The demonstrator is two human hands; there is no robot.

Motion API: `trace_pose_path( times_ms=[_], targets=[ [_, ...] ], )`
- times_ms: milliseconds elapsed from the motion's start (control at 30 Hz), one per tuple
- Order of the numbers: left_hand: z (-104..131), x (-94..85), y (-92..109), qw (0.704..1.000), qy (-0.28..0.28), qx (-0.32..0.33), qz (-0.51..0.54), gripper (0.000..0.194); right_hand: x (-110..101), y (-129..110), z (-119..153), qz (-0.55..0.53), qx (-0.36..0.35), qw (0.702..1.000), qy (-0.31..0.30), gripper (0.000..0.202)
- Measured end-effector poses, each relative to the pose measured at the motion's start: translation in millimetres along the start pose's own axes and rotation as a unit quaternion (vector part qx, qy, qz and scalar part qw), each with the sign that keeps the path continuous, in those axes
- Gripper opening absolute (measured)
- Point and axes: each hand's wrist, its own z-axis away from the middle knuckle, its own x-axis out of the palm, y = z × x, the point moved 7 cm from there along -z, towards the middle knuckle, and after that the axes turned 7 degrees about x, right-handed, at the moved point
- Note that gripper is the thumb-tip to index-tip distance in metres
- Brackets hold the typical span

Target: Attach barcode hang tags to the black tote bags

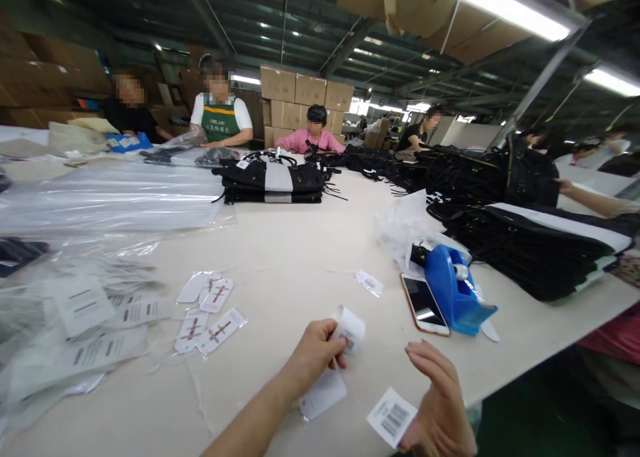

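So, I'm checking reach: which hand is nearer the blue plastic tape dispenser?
Right hand, on the near side of the dispenser; left hand, farther off to its left.

Upper right, a fluorescent tube [513, 7] clips to white; ceiling [310, 34] dim. Glare streaks your plastic sheeting [110, 200]. Table [285, 257] bright, shadows soft. Wide-angle stretch at your frame edges; small print on your label [393, 417] too soft to read.

Tube lights [515, 7] shine beneath a dark ceiling [260, 17] above a pale table [280, 244].
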Motion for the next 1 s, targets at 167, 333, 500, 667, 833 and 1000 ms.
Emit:
trace_pose_path(
  times_ms=[167,333,500,667,833,1000],
  targets=[
    [16,-26.9,24,0.951,0.170,0.112,-0.232,0.028,-10,-30,-7,0.070,-0.104,0.992,0.024,0.057],
    [65,7.8,12,0.997,-0.036,-0.044,0.057,0.034,1,-43,-6,0.058,-0.101,0.992,0.049,0.051],
    [91,31.0,10,0.942,-0.094,-0.121,0.299,0.045,27,-31,8,-0.061,-0.024,0.997,-0.046,0.056],
    [95,31.9,11,0.921,-0.119,-0.111,0.355,0.028,54,-10,38,-0.146,0.212,0.948,-0.188,0.056],
    [102,24.0,5,0.923,-0.104,-0.116,0.351,0.016,60,-8,50,-0.163,0.258,0.927,-0.218,0.056],
    [106,14.5,0,0.937,-0.065,-0.106,0.328,0.009,65,-6,54,-0.169,0.262,0.918,-0.245,0.051]
  ],
)
